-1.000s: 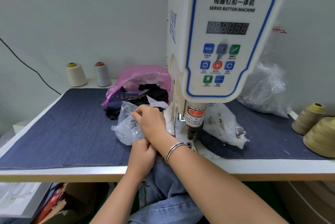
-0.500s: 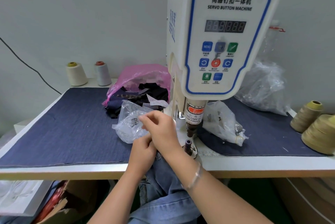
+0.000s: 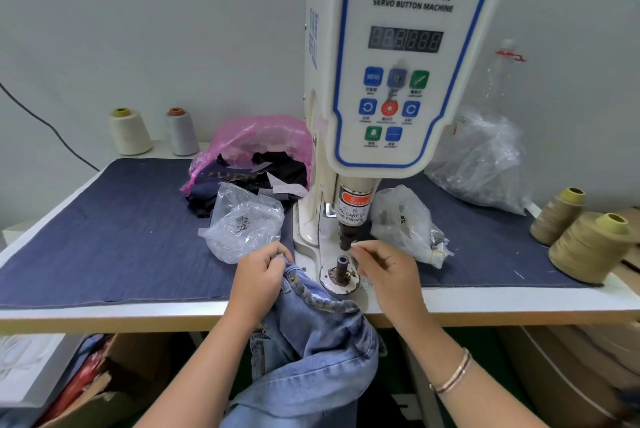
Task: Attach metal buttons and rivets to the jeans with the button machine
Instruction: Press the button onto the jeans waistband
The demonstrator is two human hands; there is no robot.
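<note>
1. Head view: my right hand (image 3: 388, 270) has left the clear bag of rivets (image 3: 242, 223), where it was a second ago, and now sits just right of the lower die post (image 3: 342, 266) of the servo button machine (image 3: 398, 57), thumb and forefinger pinched together near the upper punch (image 3: 348, 240). Something small and pale shows at my fingertips; I judge it to be a rivet or button part, but it is too small to tell.
2. My left hand (image 3: 263, 275) grips the jeans (image 3: 311, 334) at the waistband, just left of the die post, and it has brought the cloth up onto the table edge (image 3: 138, 315).
3. So picking is done, I think; next comes loading the piece at the die and sliding the waistband over the post.
4. Materials: the jeans are soft, faded blue denim with a thick stitched band, and most of them hang below the table. The die post is a short dark metal cylinder on a round plate. The machine head is smooth white plastic with a blue-edged panel.
5. Behind the die post a dark denim mat (image 3: 104, 230) covers the table. The rivet bag is thin and crinkled, and a second clear bag (image 3: 405, 220) lies to the right of the post.
</note>
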